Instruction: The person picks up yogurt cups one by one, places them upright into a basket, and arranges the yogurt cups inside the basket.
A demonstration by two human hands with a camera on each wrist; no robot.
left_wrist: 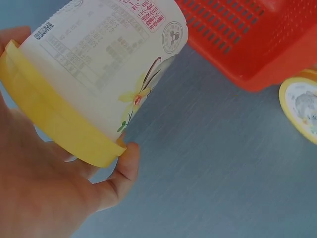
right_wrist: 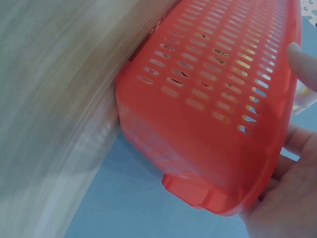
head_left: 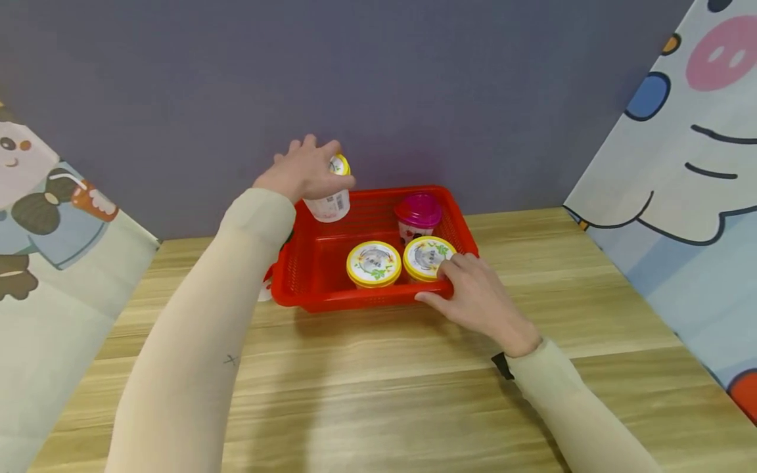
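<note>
My left hand (head_left: pixel 300 172) holds a white ice-cream tub (head_left: pixel 328 209) with a yellow lid above the back left corner of a red plastic basket (head_left: pixel 349 301). In the left wrist view the fingers curl round the lid's rim, and the tub (left_wrist: pixel 104 54) shows its printed side. My right hand (head_left: pixel 481 297) grips the basket's front right rim, thumb outside and fingers over the edge. Inside the basket, two yellow-lidded tubs, one left (head_left: pixel 374 264) and one right (head_left: pixel 427 253), stand along the front. Behind them is a cup with a magenta lid (head_left: pixel 418 210).
Beside the basket's left side a white item (head_left: pixel 265 291) is partly hidden; the left wrist view shows a yellow-lidded tub (left_wrist: pixel 304 106) there. The wooden table (head_left: pixel 367 394) meets a grey wall (head_left: pixel 378 85). Cartoon-printed sheets stand at left (head_left: pixel 77 263) and right (head_left: pixel 668 184).
</note>
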